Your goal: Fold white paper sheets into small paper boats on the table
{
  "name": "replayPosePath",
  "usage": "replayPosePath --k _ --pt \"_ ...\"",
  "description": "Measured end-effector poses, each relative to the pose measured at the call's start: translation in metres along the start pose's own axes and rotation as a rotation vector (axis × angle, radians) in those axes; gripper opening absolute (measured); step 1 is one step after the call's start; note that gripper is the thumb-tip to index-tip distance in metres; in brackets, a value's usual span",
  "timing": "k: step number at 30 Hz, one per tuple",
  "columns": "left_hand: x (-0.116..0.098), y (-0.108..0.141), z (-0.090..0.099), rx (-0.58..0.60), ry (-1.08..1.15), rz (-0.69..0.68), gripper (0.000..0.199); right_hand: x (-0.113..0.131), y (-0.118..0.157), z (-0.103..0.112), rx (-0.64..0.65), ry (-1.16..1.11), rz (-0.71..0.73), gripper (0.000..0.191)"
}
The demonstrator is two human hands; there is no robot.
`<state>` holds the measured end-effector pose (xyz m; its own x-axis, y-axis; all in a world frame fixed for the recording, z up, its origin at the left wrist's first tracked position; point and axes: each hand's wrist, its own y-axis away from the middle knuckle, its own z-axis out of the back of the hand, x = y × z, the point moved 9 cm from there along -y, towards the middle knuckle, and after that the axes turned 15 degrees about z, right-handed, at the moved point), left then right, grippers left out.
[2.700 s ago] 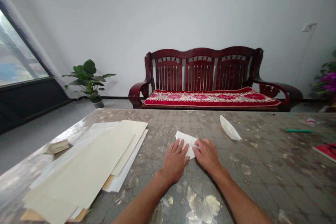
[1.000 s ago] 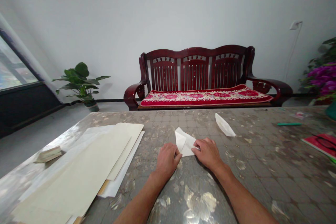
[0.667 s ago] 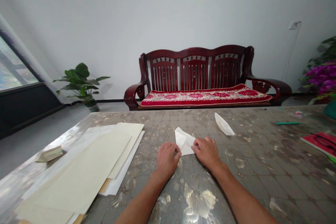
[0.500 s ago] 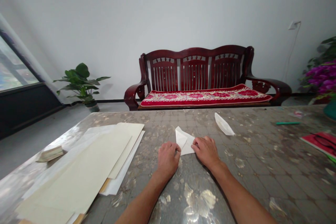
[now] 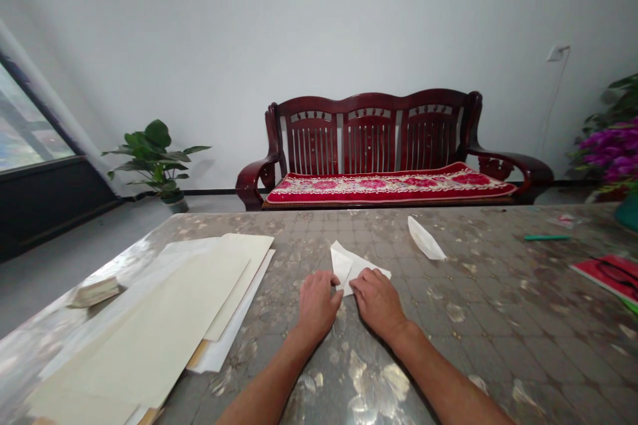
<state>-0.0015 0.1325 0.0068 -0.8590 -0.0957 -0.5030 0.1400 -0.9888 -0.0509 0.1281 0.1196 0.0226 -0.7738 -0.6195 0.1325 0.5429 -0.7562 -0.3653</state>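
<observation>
A small white sheet of folded paper lies on the table in front of me, with a triangular flap turned over on its left part. My left hand is closed at its lower left edge, thumb and fingers bent around that edge. My right hand is closed on the lower middle of the paper, fingertips and thumb together there and close to my left hand. The paper's right corner sticks out beyond my right knuckles. Part of the lower edge is hidden under my fingers. A white boat-shaped folded paper lies apart, farther right.
Large cream sheets cover the table's left, beside a small stack of paper. To the right are a green pen, a red book with glasses on it, and a flower pot. A wooden bench stands behind the table.
My right hand has moved left along the paper, from its right edge toward its lower middle, so the right corner now shows. My left hand has stayed nearly in place.
</observation>
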Motion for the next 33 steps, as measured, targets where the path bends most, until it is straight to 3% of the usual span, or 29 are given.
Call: replayPosePath --k 4,7,9,12,15,20,24,28,33 --pt "0.017 -0.023 0.0 0.111 0.232 0.04 0.016 -0.006 -0.005 -0.003 -0.013 -0.117 0.053 0.024" --pt "0.017 -0.04 0.027 -0.049 0.183 -0.077 0.051 -0.011 -0.011 -0.004 -0.019 -0.177 0.139 0.029" --pt "0.013 -0.047 0.037 -0.061 0.133 -0.175 0.068 -0.014 -0.015 -0.004 -0.025 -0.185 0.168 0.031" --pt "0.006 -0.05 0.028 0.172 0.109 -0.264 0.047 -0.02 -0.018 -0.005 -0.019 -0.153 0.14 0.03" --pt "0.0 -0.038 0.012 0.385 0.135 -0.301 0.021 -0.022 -0.019 -0.004 0.001 -0.085 0.088 0.026" --pt "-0.01 -0.012 0.005 0.324 0.145 -0.307 0.018 -0.018 -0.013 -0.005 0.021 -0.129 0.09 0.031" --pt "-0.023 0.004 0.006 0.298 0.138 -0.402 0.017 -0.015 -0.004 -0.003 0.031 -0.227 0.133 0.037" --pt "-0.029 0.006 0.008 0.294 0.113 -0.453 0.019 -0.014 0.003 0.001 0.051 -0.283 0.141 0.045" --pt "-0.026 0.001 0.003 0.321 0.13 -0.41 0.029 -0.018 0.005 0.006 0.029 -0.354 0.084 0.041"
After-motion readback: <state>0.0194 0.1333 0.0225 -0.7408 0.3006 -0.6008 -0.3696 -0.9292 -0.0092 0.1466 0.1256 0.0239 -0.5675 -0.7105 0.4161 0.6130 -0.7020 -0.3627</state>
